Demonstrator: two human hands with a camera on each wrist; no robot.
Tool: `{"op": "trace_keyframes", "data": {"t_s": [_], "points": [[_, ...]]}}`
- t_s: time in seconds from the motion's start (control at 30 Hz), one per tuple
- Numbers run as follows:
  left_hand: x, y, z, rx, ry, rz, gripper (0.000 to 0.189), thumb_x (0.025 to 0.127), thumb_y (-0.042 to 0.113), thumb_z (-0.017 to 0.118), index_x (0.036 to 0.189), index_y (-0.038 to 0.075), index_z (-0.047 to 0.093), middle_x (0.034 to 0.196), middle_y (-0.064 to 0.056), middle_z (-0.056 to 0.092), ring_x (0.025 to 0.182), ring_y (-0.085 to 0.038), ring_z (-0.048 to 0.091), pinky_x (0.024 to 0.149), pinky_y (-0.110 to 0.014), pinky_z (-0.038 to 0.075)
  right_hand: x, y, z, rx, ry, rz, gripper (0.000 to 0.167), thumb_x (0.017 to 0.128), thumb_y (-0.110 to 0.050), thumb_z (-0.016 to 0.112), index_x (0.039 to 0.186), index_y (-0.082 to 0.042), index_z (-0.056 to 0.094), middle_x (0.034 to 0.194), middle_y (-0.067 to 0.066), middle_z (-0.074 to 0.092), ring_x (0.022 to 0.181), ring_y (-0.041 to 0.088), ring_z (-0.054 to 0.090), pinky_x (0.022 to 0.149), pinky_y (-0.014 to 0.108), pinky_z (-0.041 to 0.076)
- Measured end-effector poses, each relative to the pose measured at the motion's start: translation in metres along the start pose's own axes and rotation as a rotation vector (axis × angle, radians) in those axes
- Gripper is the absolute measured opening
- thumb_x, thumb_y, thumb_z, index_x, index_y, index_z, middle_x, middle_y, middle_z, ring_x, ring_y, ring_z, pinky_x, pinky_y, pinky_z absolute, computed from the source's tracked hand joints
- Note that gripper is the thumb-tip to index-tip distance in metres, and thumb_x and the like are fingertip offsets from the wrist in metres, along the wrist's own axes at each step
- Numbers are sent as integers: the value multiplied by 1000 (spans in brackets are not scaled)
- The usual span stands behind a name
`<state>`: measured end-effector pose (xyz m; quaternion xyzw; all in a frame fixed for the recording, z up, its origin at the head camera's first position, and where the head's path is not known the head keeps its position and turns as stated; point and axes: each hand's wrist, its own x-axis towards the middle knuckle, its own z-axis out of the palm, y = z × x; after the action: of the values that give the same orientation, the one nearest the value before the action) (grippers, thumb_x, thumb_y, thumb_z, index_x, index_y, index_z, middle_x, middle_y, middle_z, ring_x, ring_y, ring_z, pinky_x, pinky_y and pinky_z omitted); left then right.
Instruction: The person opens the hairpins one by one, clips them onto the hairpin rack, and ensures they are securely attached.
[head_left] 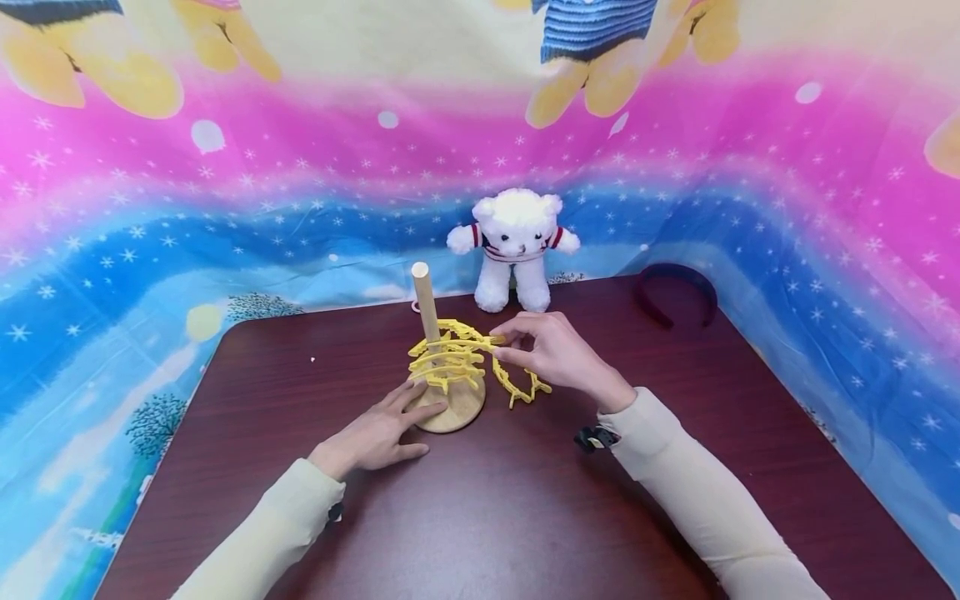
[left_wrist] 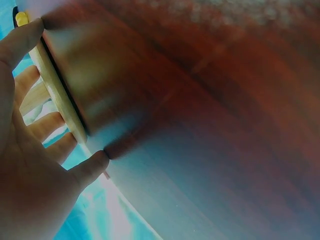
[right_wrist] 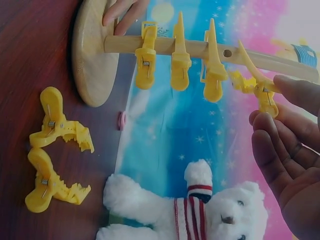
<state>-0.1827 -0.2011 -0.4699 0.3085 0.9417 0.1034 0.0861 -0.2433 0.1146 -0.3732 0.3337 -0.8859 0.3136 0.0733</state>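
Observation:
A round wooden base (head_left: 453,417) carries an upright wooden post (head_left: 424,302). Three yellow claw clips (right_wrist: 213,75) sit around the post, one above another. My right hand (head_left: 551,346) pinches the handle end of another yellow claw clip (right_wrist: 265,95) between thumb and fingers, above those three. Its jaws stand apart, with one long curved arm (right_wrist: 248,61) overlapping the post in the right wrist view. My left hand (head_left: 375,433) rests with extended, spread fingers at the near left of the base. Two more claw clips (right_wrist: 47,122) lie on the table beside the base.
A white teddy bear (head_left: 519,250) in a striped top stands at the table's back edge. A dark red headband (head_left: 678,287) lies at the back right. Behind the base is a small pink ring (right_wrist: 122,120). Patterned cloth (head_left: 330,192) hangs around the dark wooden table (head_left: 510,517).

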Motion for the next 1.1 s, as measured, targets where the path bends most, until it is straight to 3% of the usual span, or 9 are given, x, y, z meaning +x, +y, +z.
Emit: {"op": "trace_keyframes", "data": {"t_s": [0.5, 1.1], "points": [[0, 1, -2, 1, -15, -10, 68, 95, 46, 64, 156, 36, 34, 167, -15, 20, 155, -38, 15, 115, -57, 35, 22, -14, 9, -25, -17, -31, 24, 91, -33, 74, 111, -20, 76, 94, -7, 74, 84, 6, 65, 70, 27, 53], [1, 1, -1, 0, -16, -11, 68, 95, 46, 64, 155, 35, 35, 167, -16, 20, 155, -39, 15, 116, -57, 35, 28, -15, 11, -25, -70, -29, 30, 92, -32, 73, 120, -19, 73, 101, -4, 73, 90, 8, 67, 75, 29, 54]]}}
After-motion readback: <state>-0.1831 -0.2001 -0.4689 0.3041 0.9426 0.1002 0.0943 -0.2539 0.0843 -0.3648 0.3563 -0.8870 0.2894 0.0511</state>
